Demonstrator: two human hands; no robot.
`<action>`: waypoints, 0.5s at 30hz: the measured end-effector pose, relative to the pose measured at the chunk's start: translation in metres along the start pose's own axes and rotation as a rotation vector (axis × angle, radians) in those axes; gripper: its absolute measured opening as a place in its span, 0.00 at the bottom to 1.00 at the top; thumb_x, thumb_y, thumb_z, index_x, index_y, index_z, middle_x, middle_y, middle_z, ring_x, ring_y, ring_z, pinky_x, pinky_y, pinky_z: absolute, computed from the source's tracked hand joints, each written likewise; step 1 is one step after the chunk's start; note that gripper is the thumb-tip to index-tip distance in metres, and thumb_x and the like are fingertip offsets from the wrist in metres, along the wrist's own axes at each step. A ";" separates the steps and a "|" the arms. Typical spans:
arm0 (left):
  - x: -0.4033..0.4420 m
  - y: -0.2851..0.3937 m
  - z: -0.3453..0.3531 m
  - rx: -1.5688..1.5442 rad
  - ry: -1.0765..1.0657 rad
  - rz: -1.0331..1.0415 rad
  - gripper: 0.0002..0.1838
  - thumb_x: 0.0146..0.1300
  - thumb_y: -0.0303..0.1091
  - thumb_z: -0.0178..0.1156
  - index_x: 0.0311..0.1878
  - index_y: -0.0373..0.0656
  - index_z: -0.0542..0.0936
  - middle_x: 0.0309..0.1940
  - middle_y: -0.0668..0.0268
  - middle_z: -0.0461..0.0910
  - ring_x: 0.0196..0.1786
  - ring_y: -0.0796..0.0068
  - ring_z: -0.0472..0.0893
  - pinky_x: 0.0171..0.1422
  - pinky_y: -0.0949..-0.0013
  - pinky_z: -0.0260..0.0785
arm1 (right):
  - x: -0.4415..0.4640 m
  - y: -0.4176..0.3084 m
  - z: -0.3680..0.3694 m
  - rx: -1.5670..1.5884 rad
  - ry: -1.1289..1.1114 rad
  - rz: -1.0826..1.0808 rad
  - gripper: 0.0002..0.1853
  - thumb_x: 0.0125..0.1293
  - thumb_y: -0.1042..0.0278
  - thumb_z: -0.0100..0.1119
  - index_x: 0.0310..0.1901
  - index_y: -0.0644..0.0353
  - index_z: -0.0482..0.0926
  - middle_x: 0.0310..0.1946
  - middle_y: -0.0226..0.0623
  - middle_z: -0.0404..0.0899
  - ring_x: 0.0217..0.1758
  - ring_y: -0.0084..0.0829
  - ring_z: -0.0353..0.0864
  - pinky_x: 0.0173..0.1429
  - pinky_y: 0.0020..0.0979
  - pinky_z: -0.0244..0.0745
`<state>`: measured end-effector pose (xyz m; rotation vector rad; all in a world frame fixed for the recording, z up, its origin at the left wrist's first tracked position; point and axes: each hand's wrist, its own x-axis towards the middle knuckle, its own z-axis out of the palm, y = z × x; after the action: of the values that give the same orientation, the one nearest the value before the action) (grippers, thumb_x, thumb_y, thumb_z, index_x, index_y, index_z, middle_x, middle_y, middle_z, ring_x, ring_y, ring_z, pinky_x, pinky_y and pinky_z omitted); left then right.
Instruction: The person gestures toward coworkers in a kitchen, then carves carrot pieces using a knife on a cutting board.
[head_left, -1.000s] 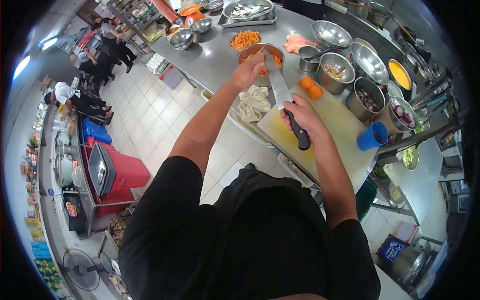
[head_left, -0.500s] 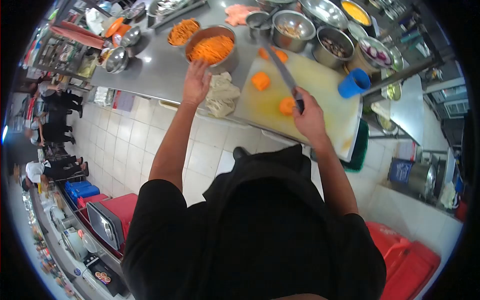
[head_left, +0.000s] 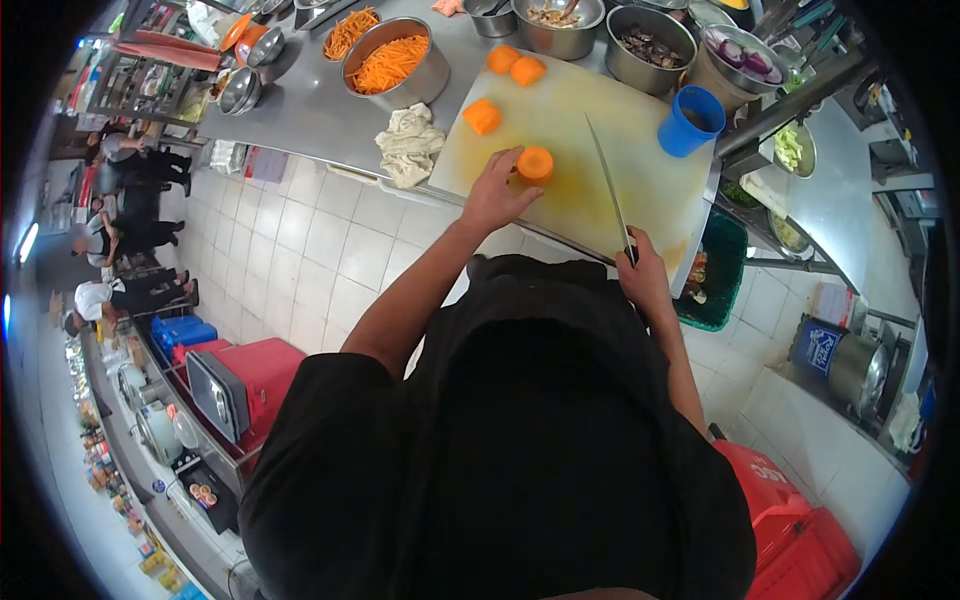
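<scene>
My right hand (head_left: pixel 645 272) is closed round the dark handle of a long kitchen knife (head_left: pixel 609 180), whose blade points away over the cutting board (head_left: pixel 560 115). Fingers and thumb apart, my left hand (head_left: pixel 495 195) is at the near-left side of an orange carrot chunk (head_left: pixel 536 165); I cannot tell whether it touches it. Another carrot chunk (head_left: pixel 482 117) lies farther left on the board, and two more carrot pieces (head_left: pixel 515 66) sit at its far edge. A pot (head_left: pixel 425 75) of shredded carrot stands beyond the board to the left.
A crumpled cloth (head_left: pixel 409 145) lies left of the board, and a blue cup (head_left: pixel 690 122) stands at its right. Metal bowls and a pot of dark pieces (head_left: pixel 650 50) line the far side. A green bin (head_left: pixel 722 270) is below the right edge. People stand far left.
My left hand has moved from beside the shredded-carrot pot to the carrot chunk on the board. My right hand has drawn the knife nearer to me and right.
</scene>
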<state>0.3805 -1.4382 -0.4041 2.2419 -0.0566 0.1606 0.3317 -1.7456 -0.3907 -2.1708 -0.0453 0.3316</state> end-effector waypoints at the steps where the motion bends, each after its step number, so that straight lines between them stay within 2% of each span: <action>1: 0.003 0.001 0.008 0.087 0.031 0.039 0.37 0.56 0.39 0.77 0.68 0.40 0.74 0.60 0.52 0.78 0.60 0.53 0.80 0.64 0.58 0.75 | 0.003 0.007 -0.001 0.009 -0.003 -0.041 0.23 0.69 0.66 0.57 0.65 0.59 0.72 0.41 0.62 0.84 0.46 0.63 0.84 0.50 0.51 0.78; 2: 0.006 -0.002 0.016 0.174 0.062 0.078 0.37 0.56 0.38 0.78 0.68 0.39 0.74 0.59 0.53 0.79 0.58 0.56 0.81 0.61 0.60 0.77 | 0.006 0.014 -0.002 0.019 -0.005 -0.081 0.23 0.69 0.65 0.57 0.64 0.59 0.72 0.41 0.62 0.84 0.46 0.63 0.84 0.50 0.51 0.78; 5: 0.011 -0.012 0.031 0.204 0.133 0.019 0.38 0.56 0.39 0.78 0.68 0.39 0.74 0.57 0.53 0.80 0.57 0.56 0.82 0.61 0.60 0.77 | 0.014 0.010 -0.021 0.025 -0.137 0.042 0.23 0.69 0.64 0.58 0.63 0.60 0.72 0.38 0.61 0.84 0.45 0.64 0.83 0.50 0.51 0.77; 8: 0.009 -0.004 0.036 0.144 0.153 -0.095 0.37 0.55 0.40 0.77 0.66 0.37 0.74 0.56 0.49 0.80 0.62 0.49 0.79 0.69 0.55 0.71 | 0.025 0.034 -0.021 0.049 -0.116 -0.122 0.21 0.69 0.66 0.58 0.61 0.61 0.73 0.32 0.55 0.84 0.33 0.55 0.85 0.41 0.47 0.79; 11: 0.008 -0.003 0.038 0.185 0.158 -0.107 0.36 0.57 0.37 0.77 0.67 0.38 0.74 0.58 0.53 0.81 0.59 0.57 0.82 0.62 0.60 0.77 | 0.035 0.039 -0.028 0.252 -0.319 0.123 0.18 0.68 0.67 0.57 0.58 0.63 0.72 0.26 0.45 0.81 0.22 0.38 0.82 0.28 0.39 0.77; 14: 0.008 0.000 0.039 0.164 0.097 -0.144 0.36 0.58 0.35 0.76 0.68 0.39 0.72 0.59 0.53 0.80 0.60 0.58 0.82 0.63 0.59 0.77 | 0.039 0.044 -0.031 0.399 -0.369 0.155 0.16 0.68 0.71 0.56 0.55 0.65 0.72 0.24 0.39 0.80 0.18 0.24 0.77 0.22 0.32 0.73; 15: 0.010 0.002 0.039 0.144 0.082 -0.146 0.37 0.58 0.34 0.76 0.69 0.39 0.71 0.60 0.53 0.80 0.61 0.58 0.81 0.64 0.60 0.77 | 0.040 0.043 -0.034 0.400 -0.377 0.146 0.16 0.67 0.71 0.55 0.55 0.65 0.71 0.24 0.38 0.80 0.18 0.24 0.77 0.22 0.31 0.74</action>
<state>0.3940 -1.4699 -0.4255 2.3696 0.1679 0.1818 0.3748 -1.7917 -0.4158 -1.6970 -0.0285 0.7641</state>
